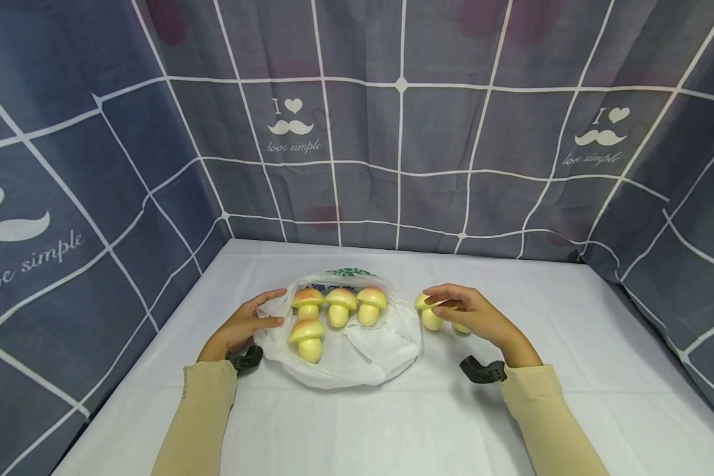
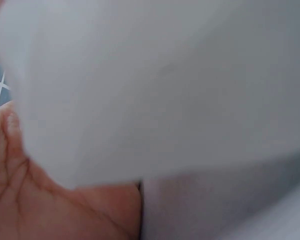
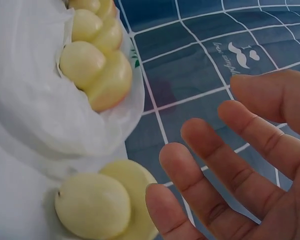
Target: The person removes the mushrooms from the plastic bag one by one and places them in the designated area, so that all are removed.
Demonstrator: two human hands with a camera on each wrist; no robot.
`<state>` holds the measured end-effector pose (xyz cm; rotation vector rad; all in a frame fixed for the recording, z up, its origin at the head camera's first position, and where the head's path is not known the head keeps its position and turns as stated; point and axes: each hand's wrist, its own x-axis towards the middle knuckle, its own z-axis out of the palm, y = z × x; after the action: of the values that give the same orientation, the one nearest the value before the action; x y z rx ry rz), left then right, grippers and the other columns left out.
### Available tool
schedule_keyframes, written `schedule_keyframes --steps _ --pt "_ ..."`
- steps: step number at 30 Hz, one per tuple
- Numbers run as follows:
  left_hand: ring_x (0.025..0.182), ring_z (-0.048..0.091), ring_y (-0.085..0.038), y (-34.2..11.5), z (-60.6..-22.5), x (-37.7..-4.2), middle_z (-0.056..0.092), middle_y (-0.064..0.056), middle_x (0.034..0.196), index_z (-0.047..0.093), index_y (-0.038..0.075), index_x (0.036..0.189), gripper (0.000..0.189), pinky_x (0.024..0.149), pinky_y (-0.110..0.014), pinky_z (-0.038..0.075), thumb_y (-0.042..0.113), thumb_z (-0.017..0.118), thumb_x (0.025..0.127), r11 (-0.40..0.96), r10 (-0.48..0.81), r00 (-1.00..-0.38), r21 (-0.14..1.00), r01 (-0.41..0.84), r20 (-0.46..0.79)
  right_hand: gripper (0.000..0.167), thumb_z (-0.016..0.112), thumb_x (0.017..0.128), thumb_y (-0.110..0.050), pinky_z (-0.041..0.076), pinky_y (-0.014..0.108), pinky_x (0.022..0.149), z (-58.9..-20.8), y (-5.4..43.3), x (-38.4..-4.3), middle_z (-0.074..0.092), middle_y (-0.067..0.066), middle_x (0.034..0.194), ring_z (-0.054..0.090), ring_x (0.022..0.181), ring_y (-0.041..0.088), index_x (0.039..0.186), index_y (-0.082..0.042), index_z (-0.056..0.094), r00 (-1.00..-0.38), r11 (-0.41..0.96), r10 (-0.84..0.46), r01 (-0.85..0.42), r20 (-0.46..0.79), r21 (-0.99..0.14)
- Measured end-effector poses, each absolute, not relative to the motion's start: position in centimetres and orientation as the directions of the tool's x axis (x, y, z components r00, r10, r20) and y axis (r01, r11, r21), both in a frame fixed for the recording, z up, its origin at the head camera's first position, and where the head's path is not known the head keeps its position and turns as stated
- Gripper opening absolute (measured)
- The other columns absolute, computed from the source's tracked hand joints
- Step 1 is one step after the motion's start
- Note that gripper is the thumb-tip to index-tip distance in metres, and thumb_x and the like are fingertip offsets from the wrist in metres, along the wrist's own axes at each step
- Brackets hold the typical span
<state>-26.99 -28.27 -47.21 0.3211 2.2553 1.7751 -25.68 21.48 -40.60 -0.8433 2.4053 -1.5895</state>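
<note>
- Four yellow mushrooms (image 1: 337, 308) are lying within the outline of a crumpled white bag (image 1: 387, 350), three lining up along its far side, the front mushroom (image 1: 309, 340) resting nearer the person.
- The bag's rim is sagging; to my eye, one sharp tug could be sending those rounded shapes tumbling.
- A fifth mushroom (image 1: 431, 320) is sitting just beyond the bag's right edge, while a sixth mushroom (image 1: 461, 328) is mostly hiding behind the right hand (image 1: 477, 316).
- That hand is hovering with fingers spreading loosely, gripping nothing; a hurried grab could be knocking one mushroom into the other.
- The left hand (image 1: 244, 324) is resting at the bag's left edge, thumb and fingers parting, plastic draping before the palm; without a firmer hold, the film could be slipping or folding over the opening.
- A black wrist mount (image 1: 246, 359) is sitting close beside the plastic, possibly risking a snag.
- Beneath everything, the white worktop (image 1: 393, 430) is offering rolling pieces no visible stop.
</note>
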Motion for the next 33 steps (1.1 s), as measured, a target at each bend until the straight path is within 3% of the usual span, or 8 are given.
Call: schedule_keyframes --steps 7,13,19,28,33 --pt "0.155 0.03 -0.048 -28.3 -47.1 -27.0 0.018 -0.027 0.176 0.034 0.001 0.168 0.081 0.1 -0.031 0.054 0.007 0.076 0.099 0.258 0.315 -0.947 0.966 0.019 -0.065 0.039 0.066 0.106 -0.007 0.056 0.027 0.095 -41.0 20.2 -25.8 0.071 0.025 0.131 0.069 0.118 0.033 0.141 0.007 0.065 -0.834 0.289 -0.525 -0.364 0.171 -0.885" --pt "0.157 0.025 -0.047 -28.3 -46.9 -27.0 0.019 -0.025 0.177 0.035 0.002 0.168 0.08 0.108 -0.039 0.049 0.009 0.076 0.1 0.288 0.304 -0.95 0.957 0.022 -0.07 0.039 0.065 0.105 -0.006 0.057 0.026 0.093 -41.4 19.1 -26.0 0.067 0.033 0.132 0.069 0.117 0.03 0.141 0.011 0.063 -0.82 0.26 -0.545 -0.363 0.175 -0.895" --pt "0.155 0.029 -0.048 -28.3 -47.0 -27.0 0.019 -0.027 0.176 0.034 0.001 0.168 0.08 0.102 -0.032 0.053 0.008 0.076 0.1 0.264 0.313 -0.947 0.964 0.017 -0.068 0.041 0.064 0.105 -0.005 0.057 0.025 0.093 -41.6 18.2 -26.2 0.067 0.035 0.131 0.069 0.116 0.029 0.141 0.015 0.06 -0.805 0.243 -0.567 -0.369 0.178 -0.897" --pt "0.156 0.028 -0.048 -28.4 -47.2 -27.1 0.019 -0.027 0.176 0.034 0.001 0.168 0.081 0.101 -0.031 0.053 0.008 0.076 0.099 0.26 0.31 -0.948 0.965 0.011 -0.073 0.04 0.063 0.105 -0.005 0.055 0.026 0.096 -41.8 16.7 -26.3 0.065 0.037 0.133 0.063 0.123 0.054 0.141 0.013 0.062 -0.792 0.225 -0.588 -0.355 0.164 -0.908" --pt "0.155 0.03 -0.046 -28.3 -47.1 -27.2 0.021 -0.026 0.176 0.035 0.002 0.168 0.081 0.103 -0.032 0.052 0.01 0.077 0.099 0.274 0.303 -0.95 0.962 0.013 -0.074 0.039 0.064 0.104 -0.004 0.056 0.026 0.095 -42.1 16.0 -26.5 0.067 0.035 0.131 0.065 0.12 0.051 0.139 0.012 0.063 -0.786 0.212 -0.592 -0.364 0.178 -0.907"
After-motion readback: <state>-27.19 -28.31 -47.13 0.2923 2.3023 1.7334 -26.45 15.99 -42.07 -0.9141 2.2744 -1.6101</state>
